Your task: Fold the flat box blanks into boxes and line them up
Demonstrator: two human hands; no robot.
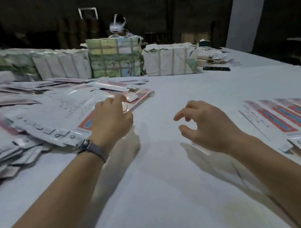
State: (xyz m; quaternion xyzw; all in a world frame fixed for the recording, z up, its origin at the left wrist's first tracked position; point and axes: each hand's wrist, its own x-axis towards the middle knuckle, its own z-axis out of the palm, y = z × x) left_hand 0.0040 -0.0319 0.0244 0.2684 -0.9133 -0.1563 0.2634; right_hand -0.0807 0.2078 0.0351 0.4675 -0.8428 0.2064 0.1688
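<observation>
L hand (112, 116) fingers (120, 98) touch blank (137, 98); R hand (203, 125) loose, empty.

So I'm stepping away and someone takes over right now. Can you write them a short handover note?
Left hand: on the pile of flat blanks, fingers on the top blank's edge; a firm grip is not clear.
Right hand: above the table, fingers loosely curled, holding nothing.
Done: a row of folded boxes lies lined up on the right.
Left: most of the pile to fold and add to the row.
</observation>
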